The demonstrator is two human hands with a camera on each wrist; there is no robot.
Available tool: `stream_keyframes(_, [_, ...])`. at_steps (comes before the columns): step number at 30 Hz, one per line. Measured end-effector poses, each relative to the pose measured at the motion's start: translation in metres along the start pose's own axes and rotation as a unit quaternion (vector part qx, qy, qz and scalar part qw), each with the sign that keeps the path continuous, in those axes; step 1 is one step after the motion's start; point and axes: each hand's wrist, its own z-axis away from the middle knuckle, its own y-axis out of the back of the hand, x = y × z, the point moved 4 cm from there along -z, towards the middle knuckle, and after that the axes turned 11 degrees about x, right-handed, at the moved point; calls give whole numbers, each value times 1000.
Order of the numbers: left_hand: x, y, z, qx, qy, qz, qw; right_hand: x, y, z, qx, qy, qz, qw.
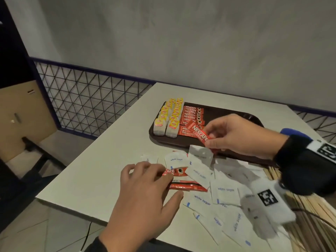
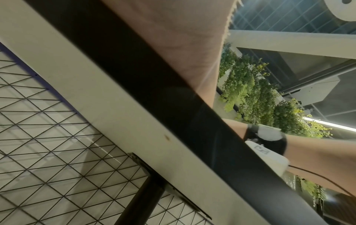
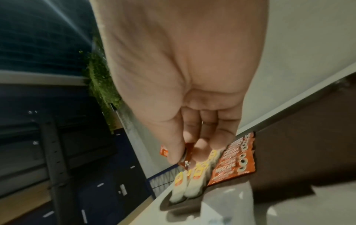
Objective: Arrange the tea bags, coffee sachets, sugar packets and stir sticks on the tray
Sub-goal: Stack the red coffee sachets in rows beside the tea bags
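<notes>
A dark brown tray (image 1: 227, 113) on the white table carries two rows of yellow-tagged tea bags (image 1: 168, 118) and a row of red coffee sachets (image 1: 192, 115). My right hand (image 1: 234, 135) pinches one red coffee sachet (image 1: 199, 134) above the tray's near edge; the right wrist view shows the sachet (image 3: 185, 153) between thumb and fingers. My left hand (image 1: 145, 180) lies over loose red sachets (image 1: 181, 180) on the table, fingertips touching them. White sugar packets (image 1: 223, 193) lie scattered beside them. Wooden stir sticks (image 1: 309, 211) lie at the right.
A wire-mesh railing (image 1: 87, 100) runs behind the table's left side. A cardboard box (image 1: 20, 117) stands at far left. The table's near edge (image 1: 69, 204) is close to my left hand. The left wrist view shows only the table's underside (image 2: 108, 106) and my right forearm (image 2: 318, 155).
</notes>
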Motion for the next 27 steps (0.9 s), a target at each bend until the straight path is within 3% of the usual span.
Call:
stream_keyframes(4, [1, 3, 2, 59, -4, 38, 998, 18, 1, -40, 26, -1, 87, 996])
stream_keyframes(10, [0, -2, -2, 80, -40, 66, 994, 29, -11, -84, 8, 18, 215, 976])
stream_keyframes(17, [-4, -4, -6, 113, -45, 105, 987, 32, -35, -103, -47, 12, 246, 968])
stream_keyframes(27, [-8, -12, -8, 102, -70, 120, 985, 34, -44, -119, -40, 37, 266, 963])
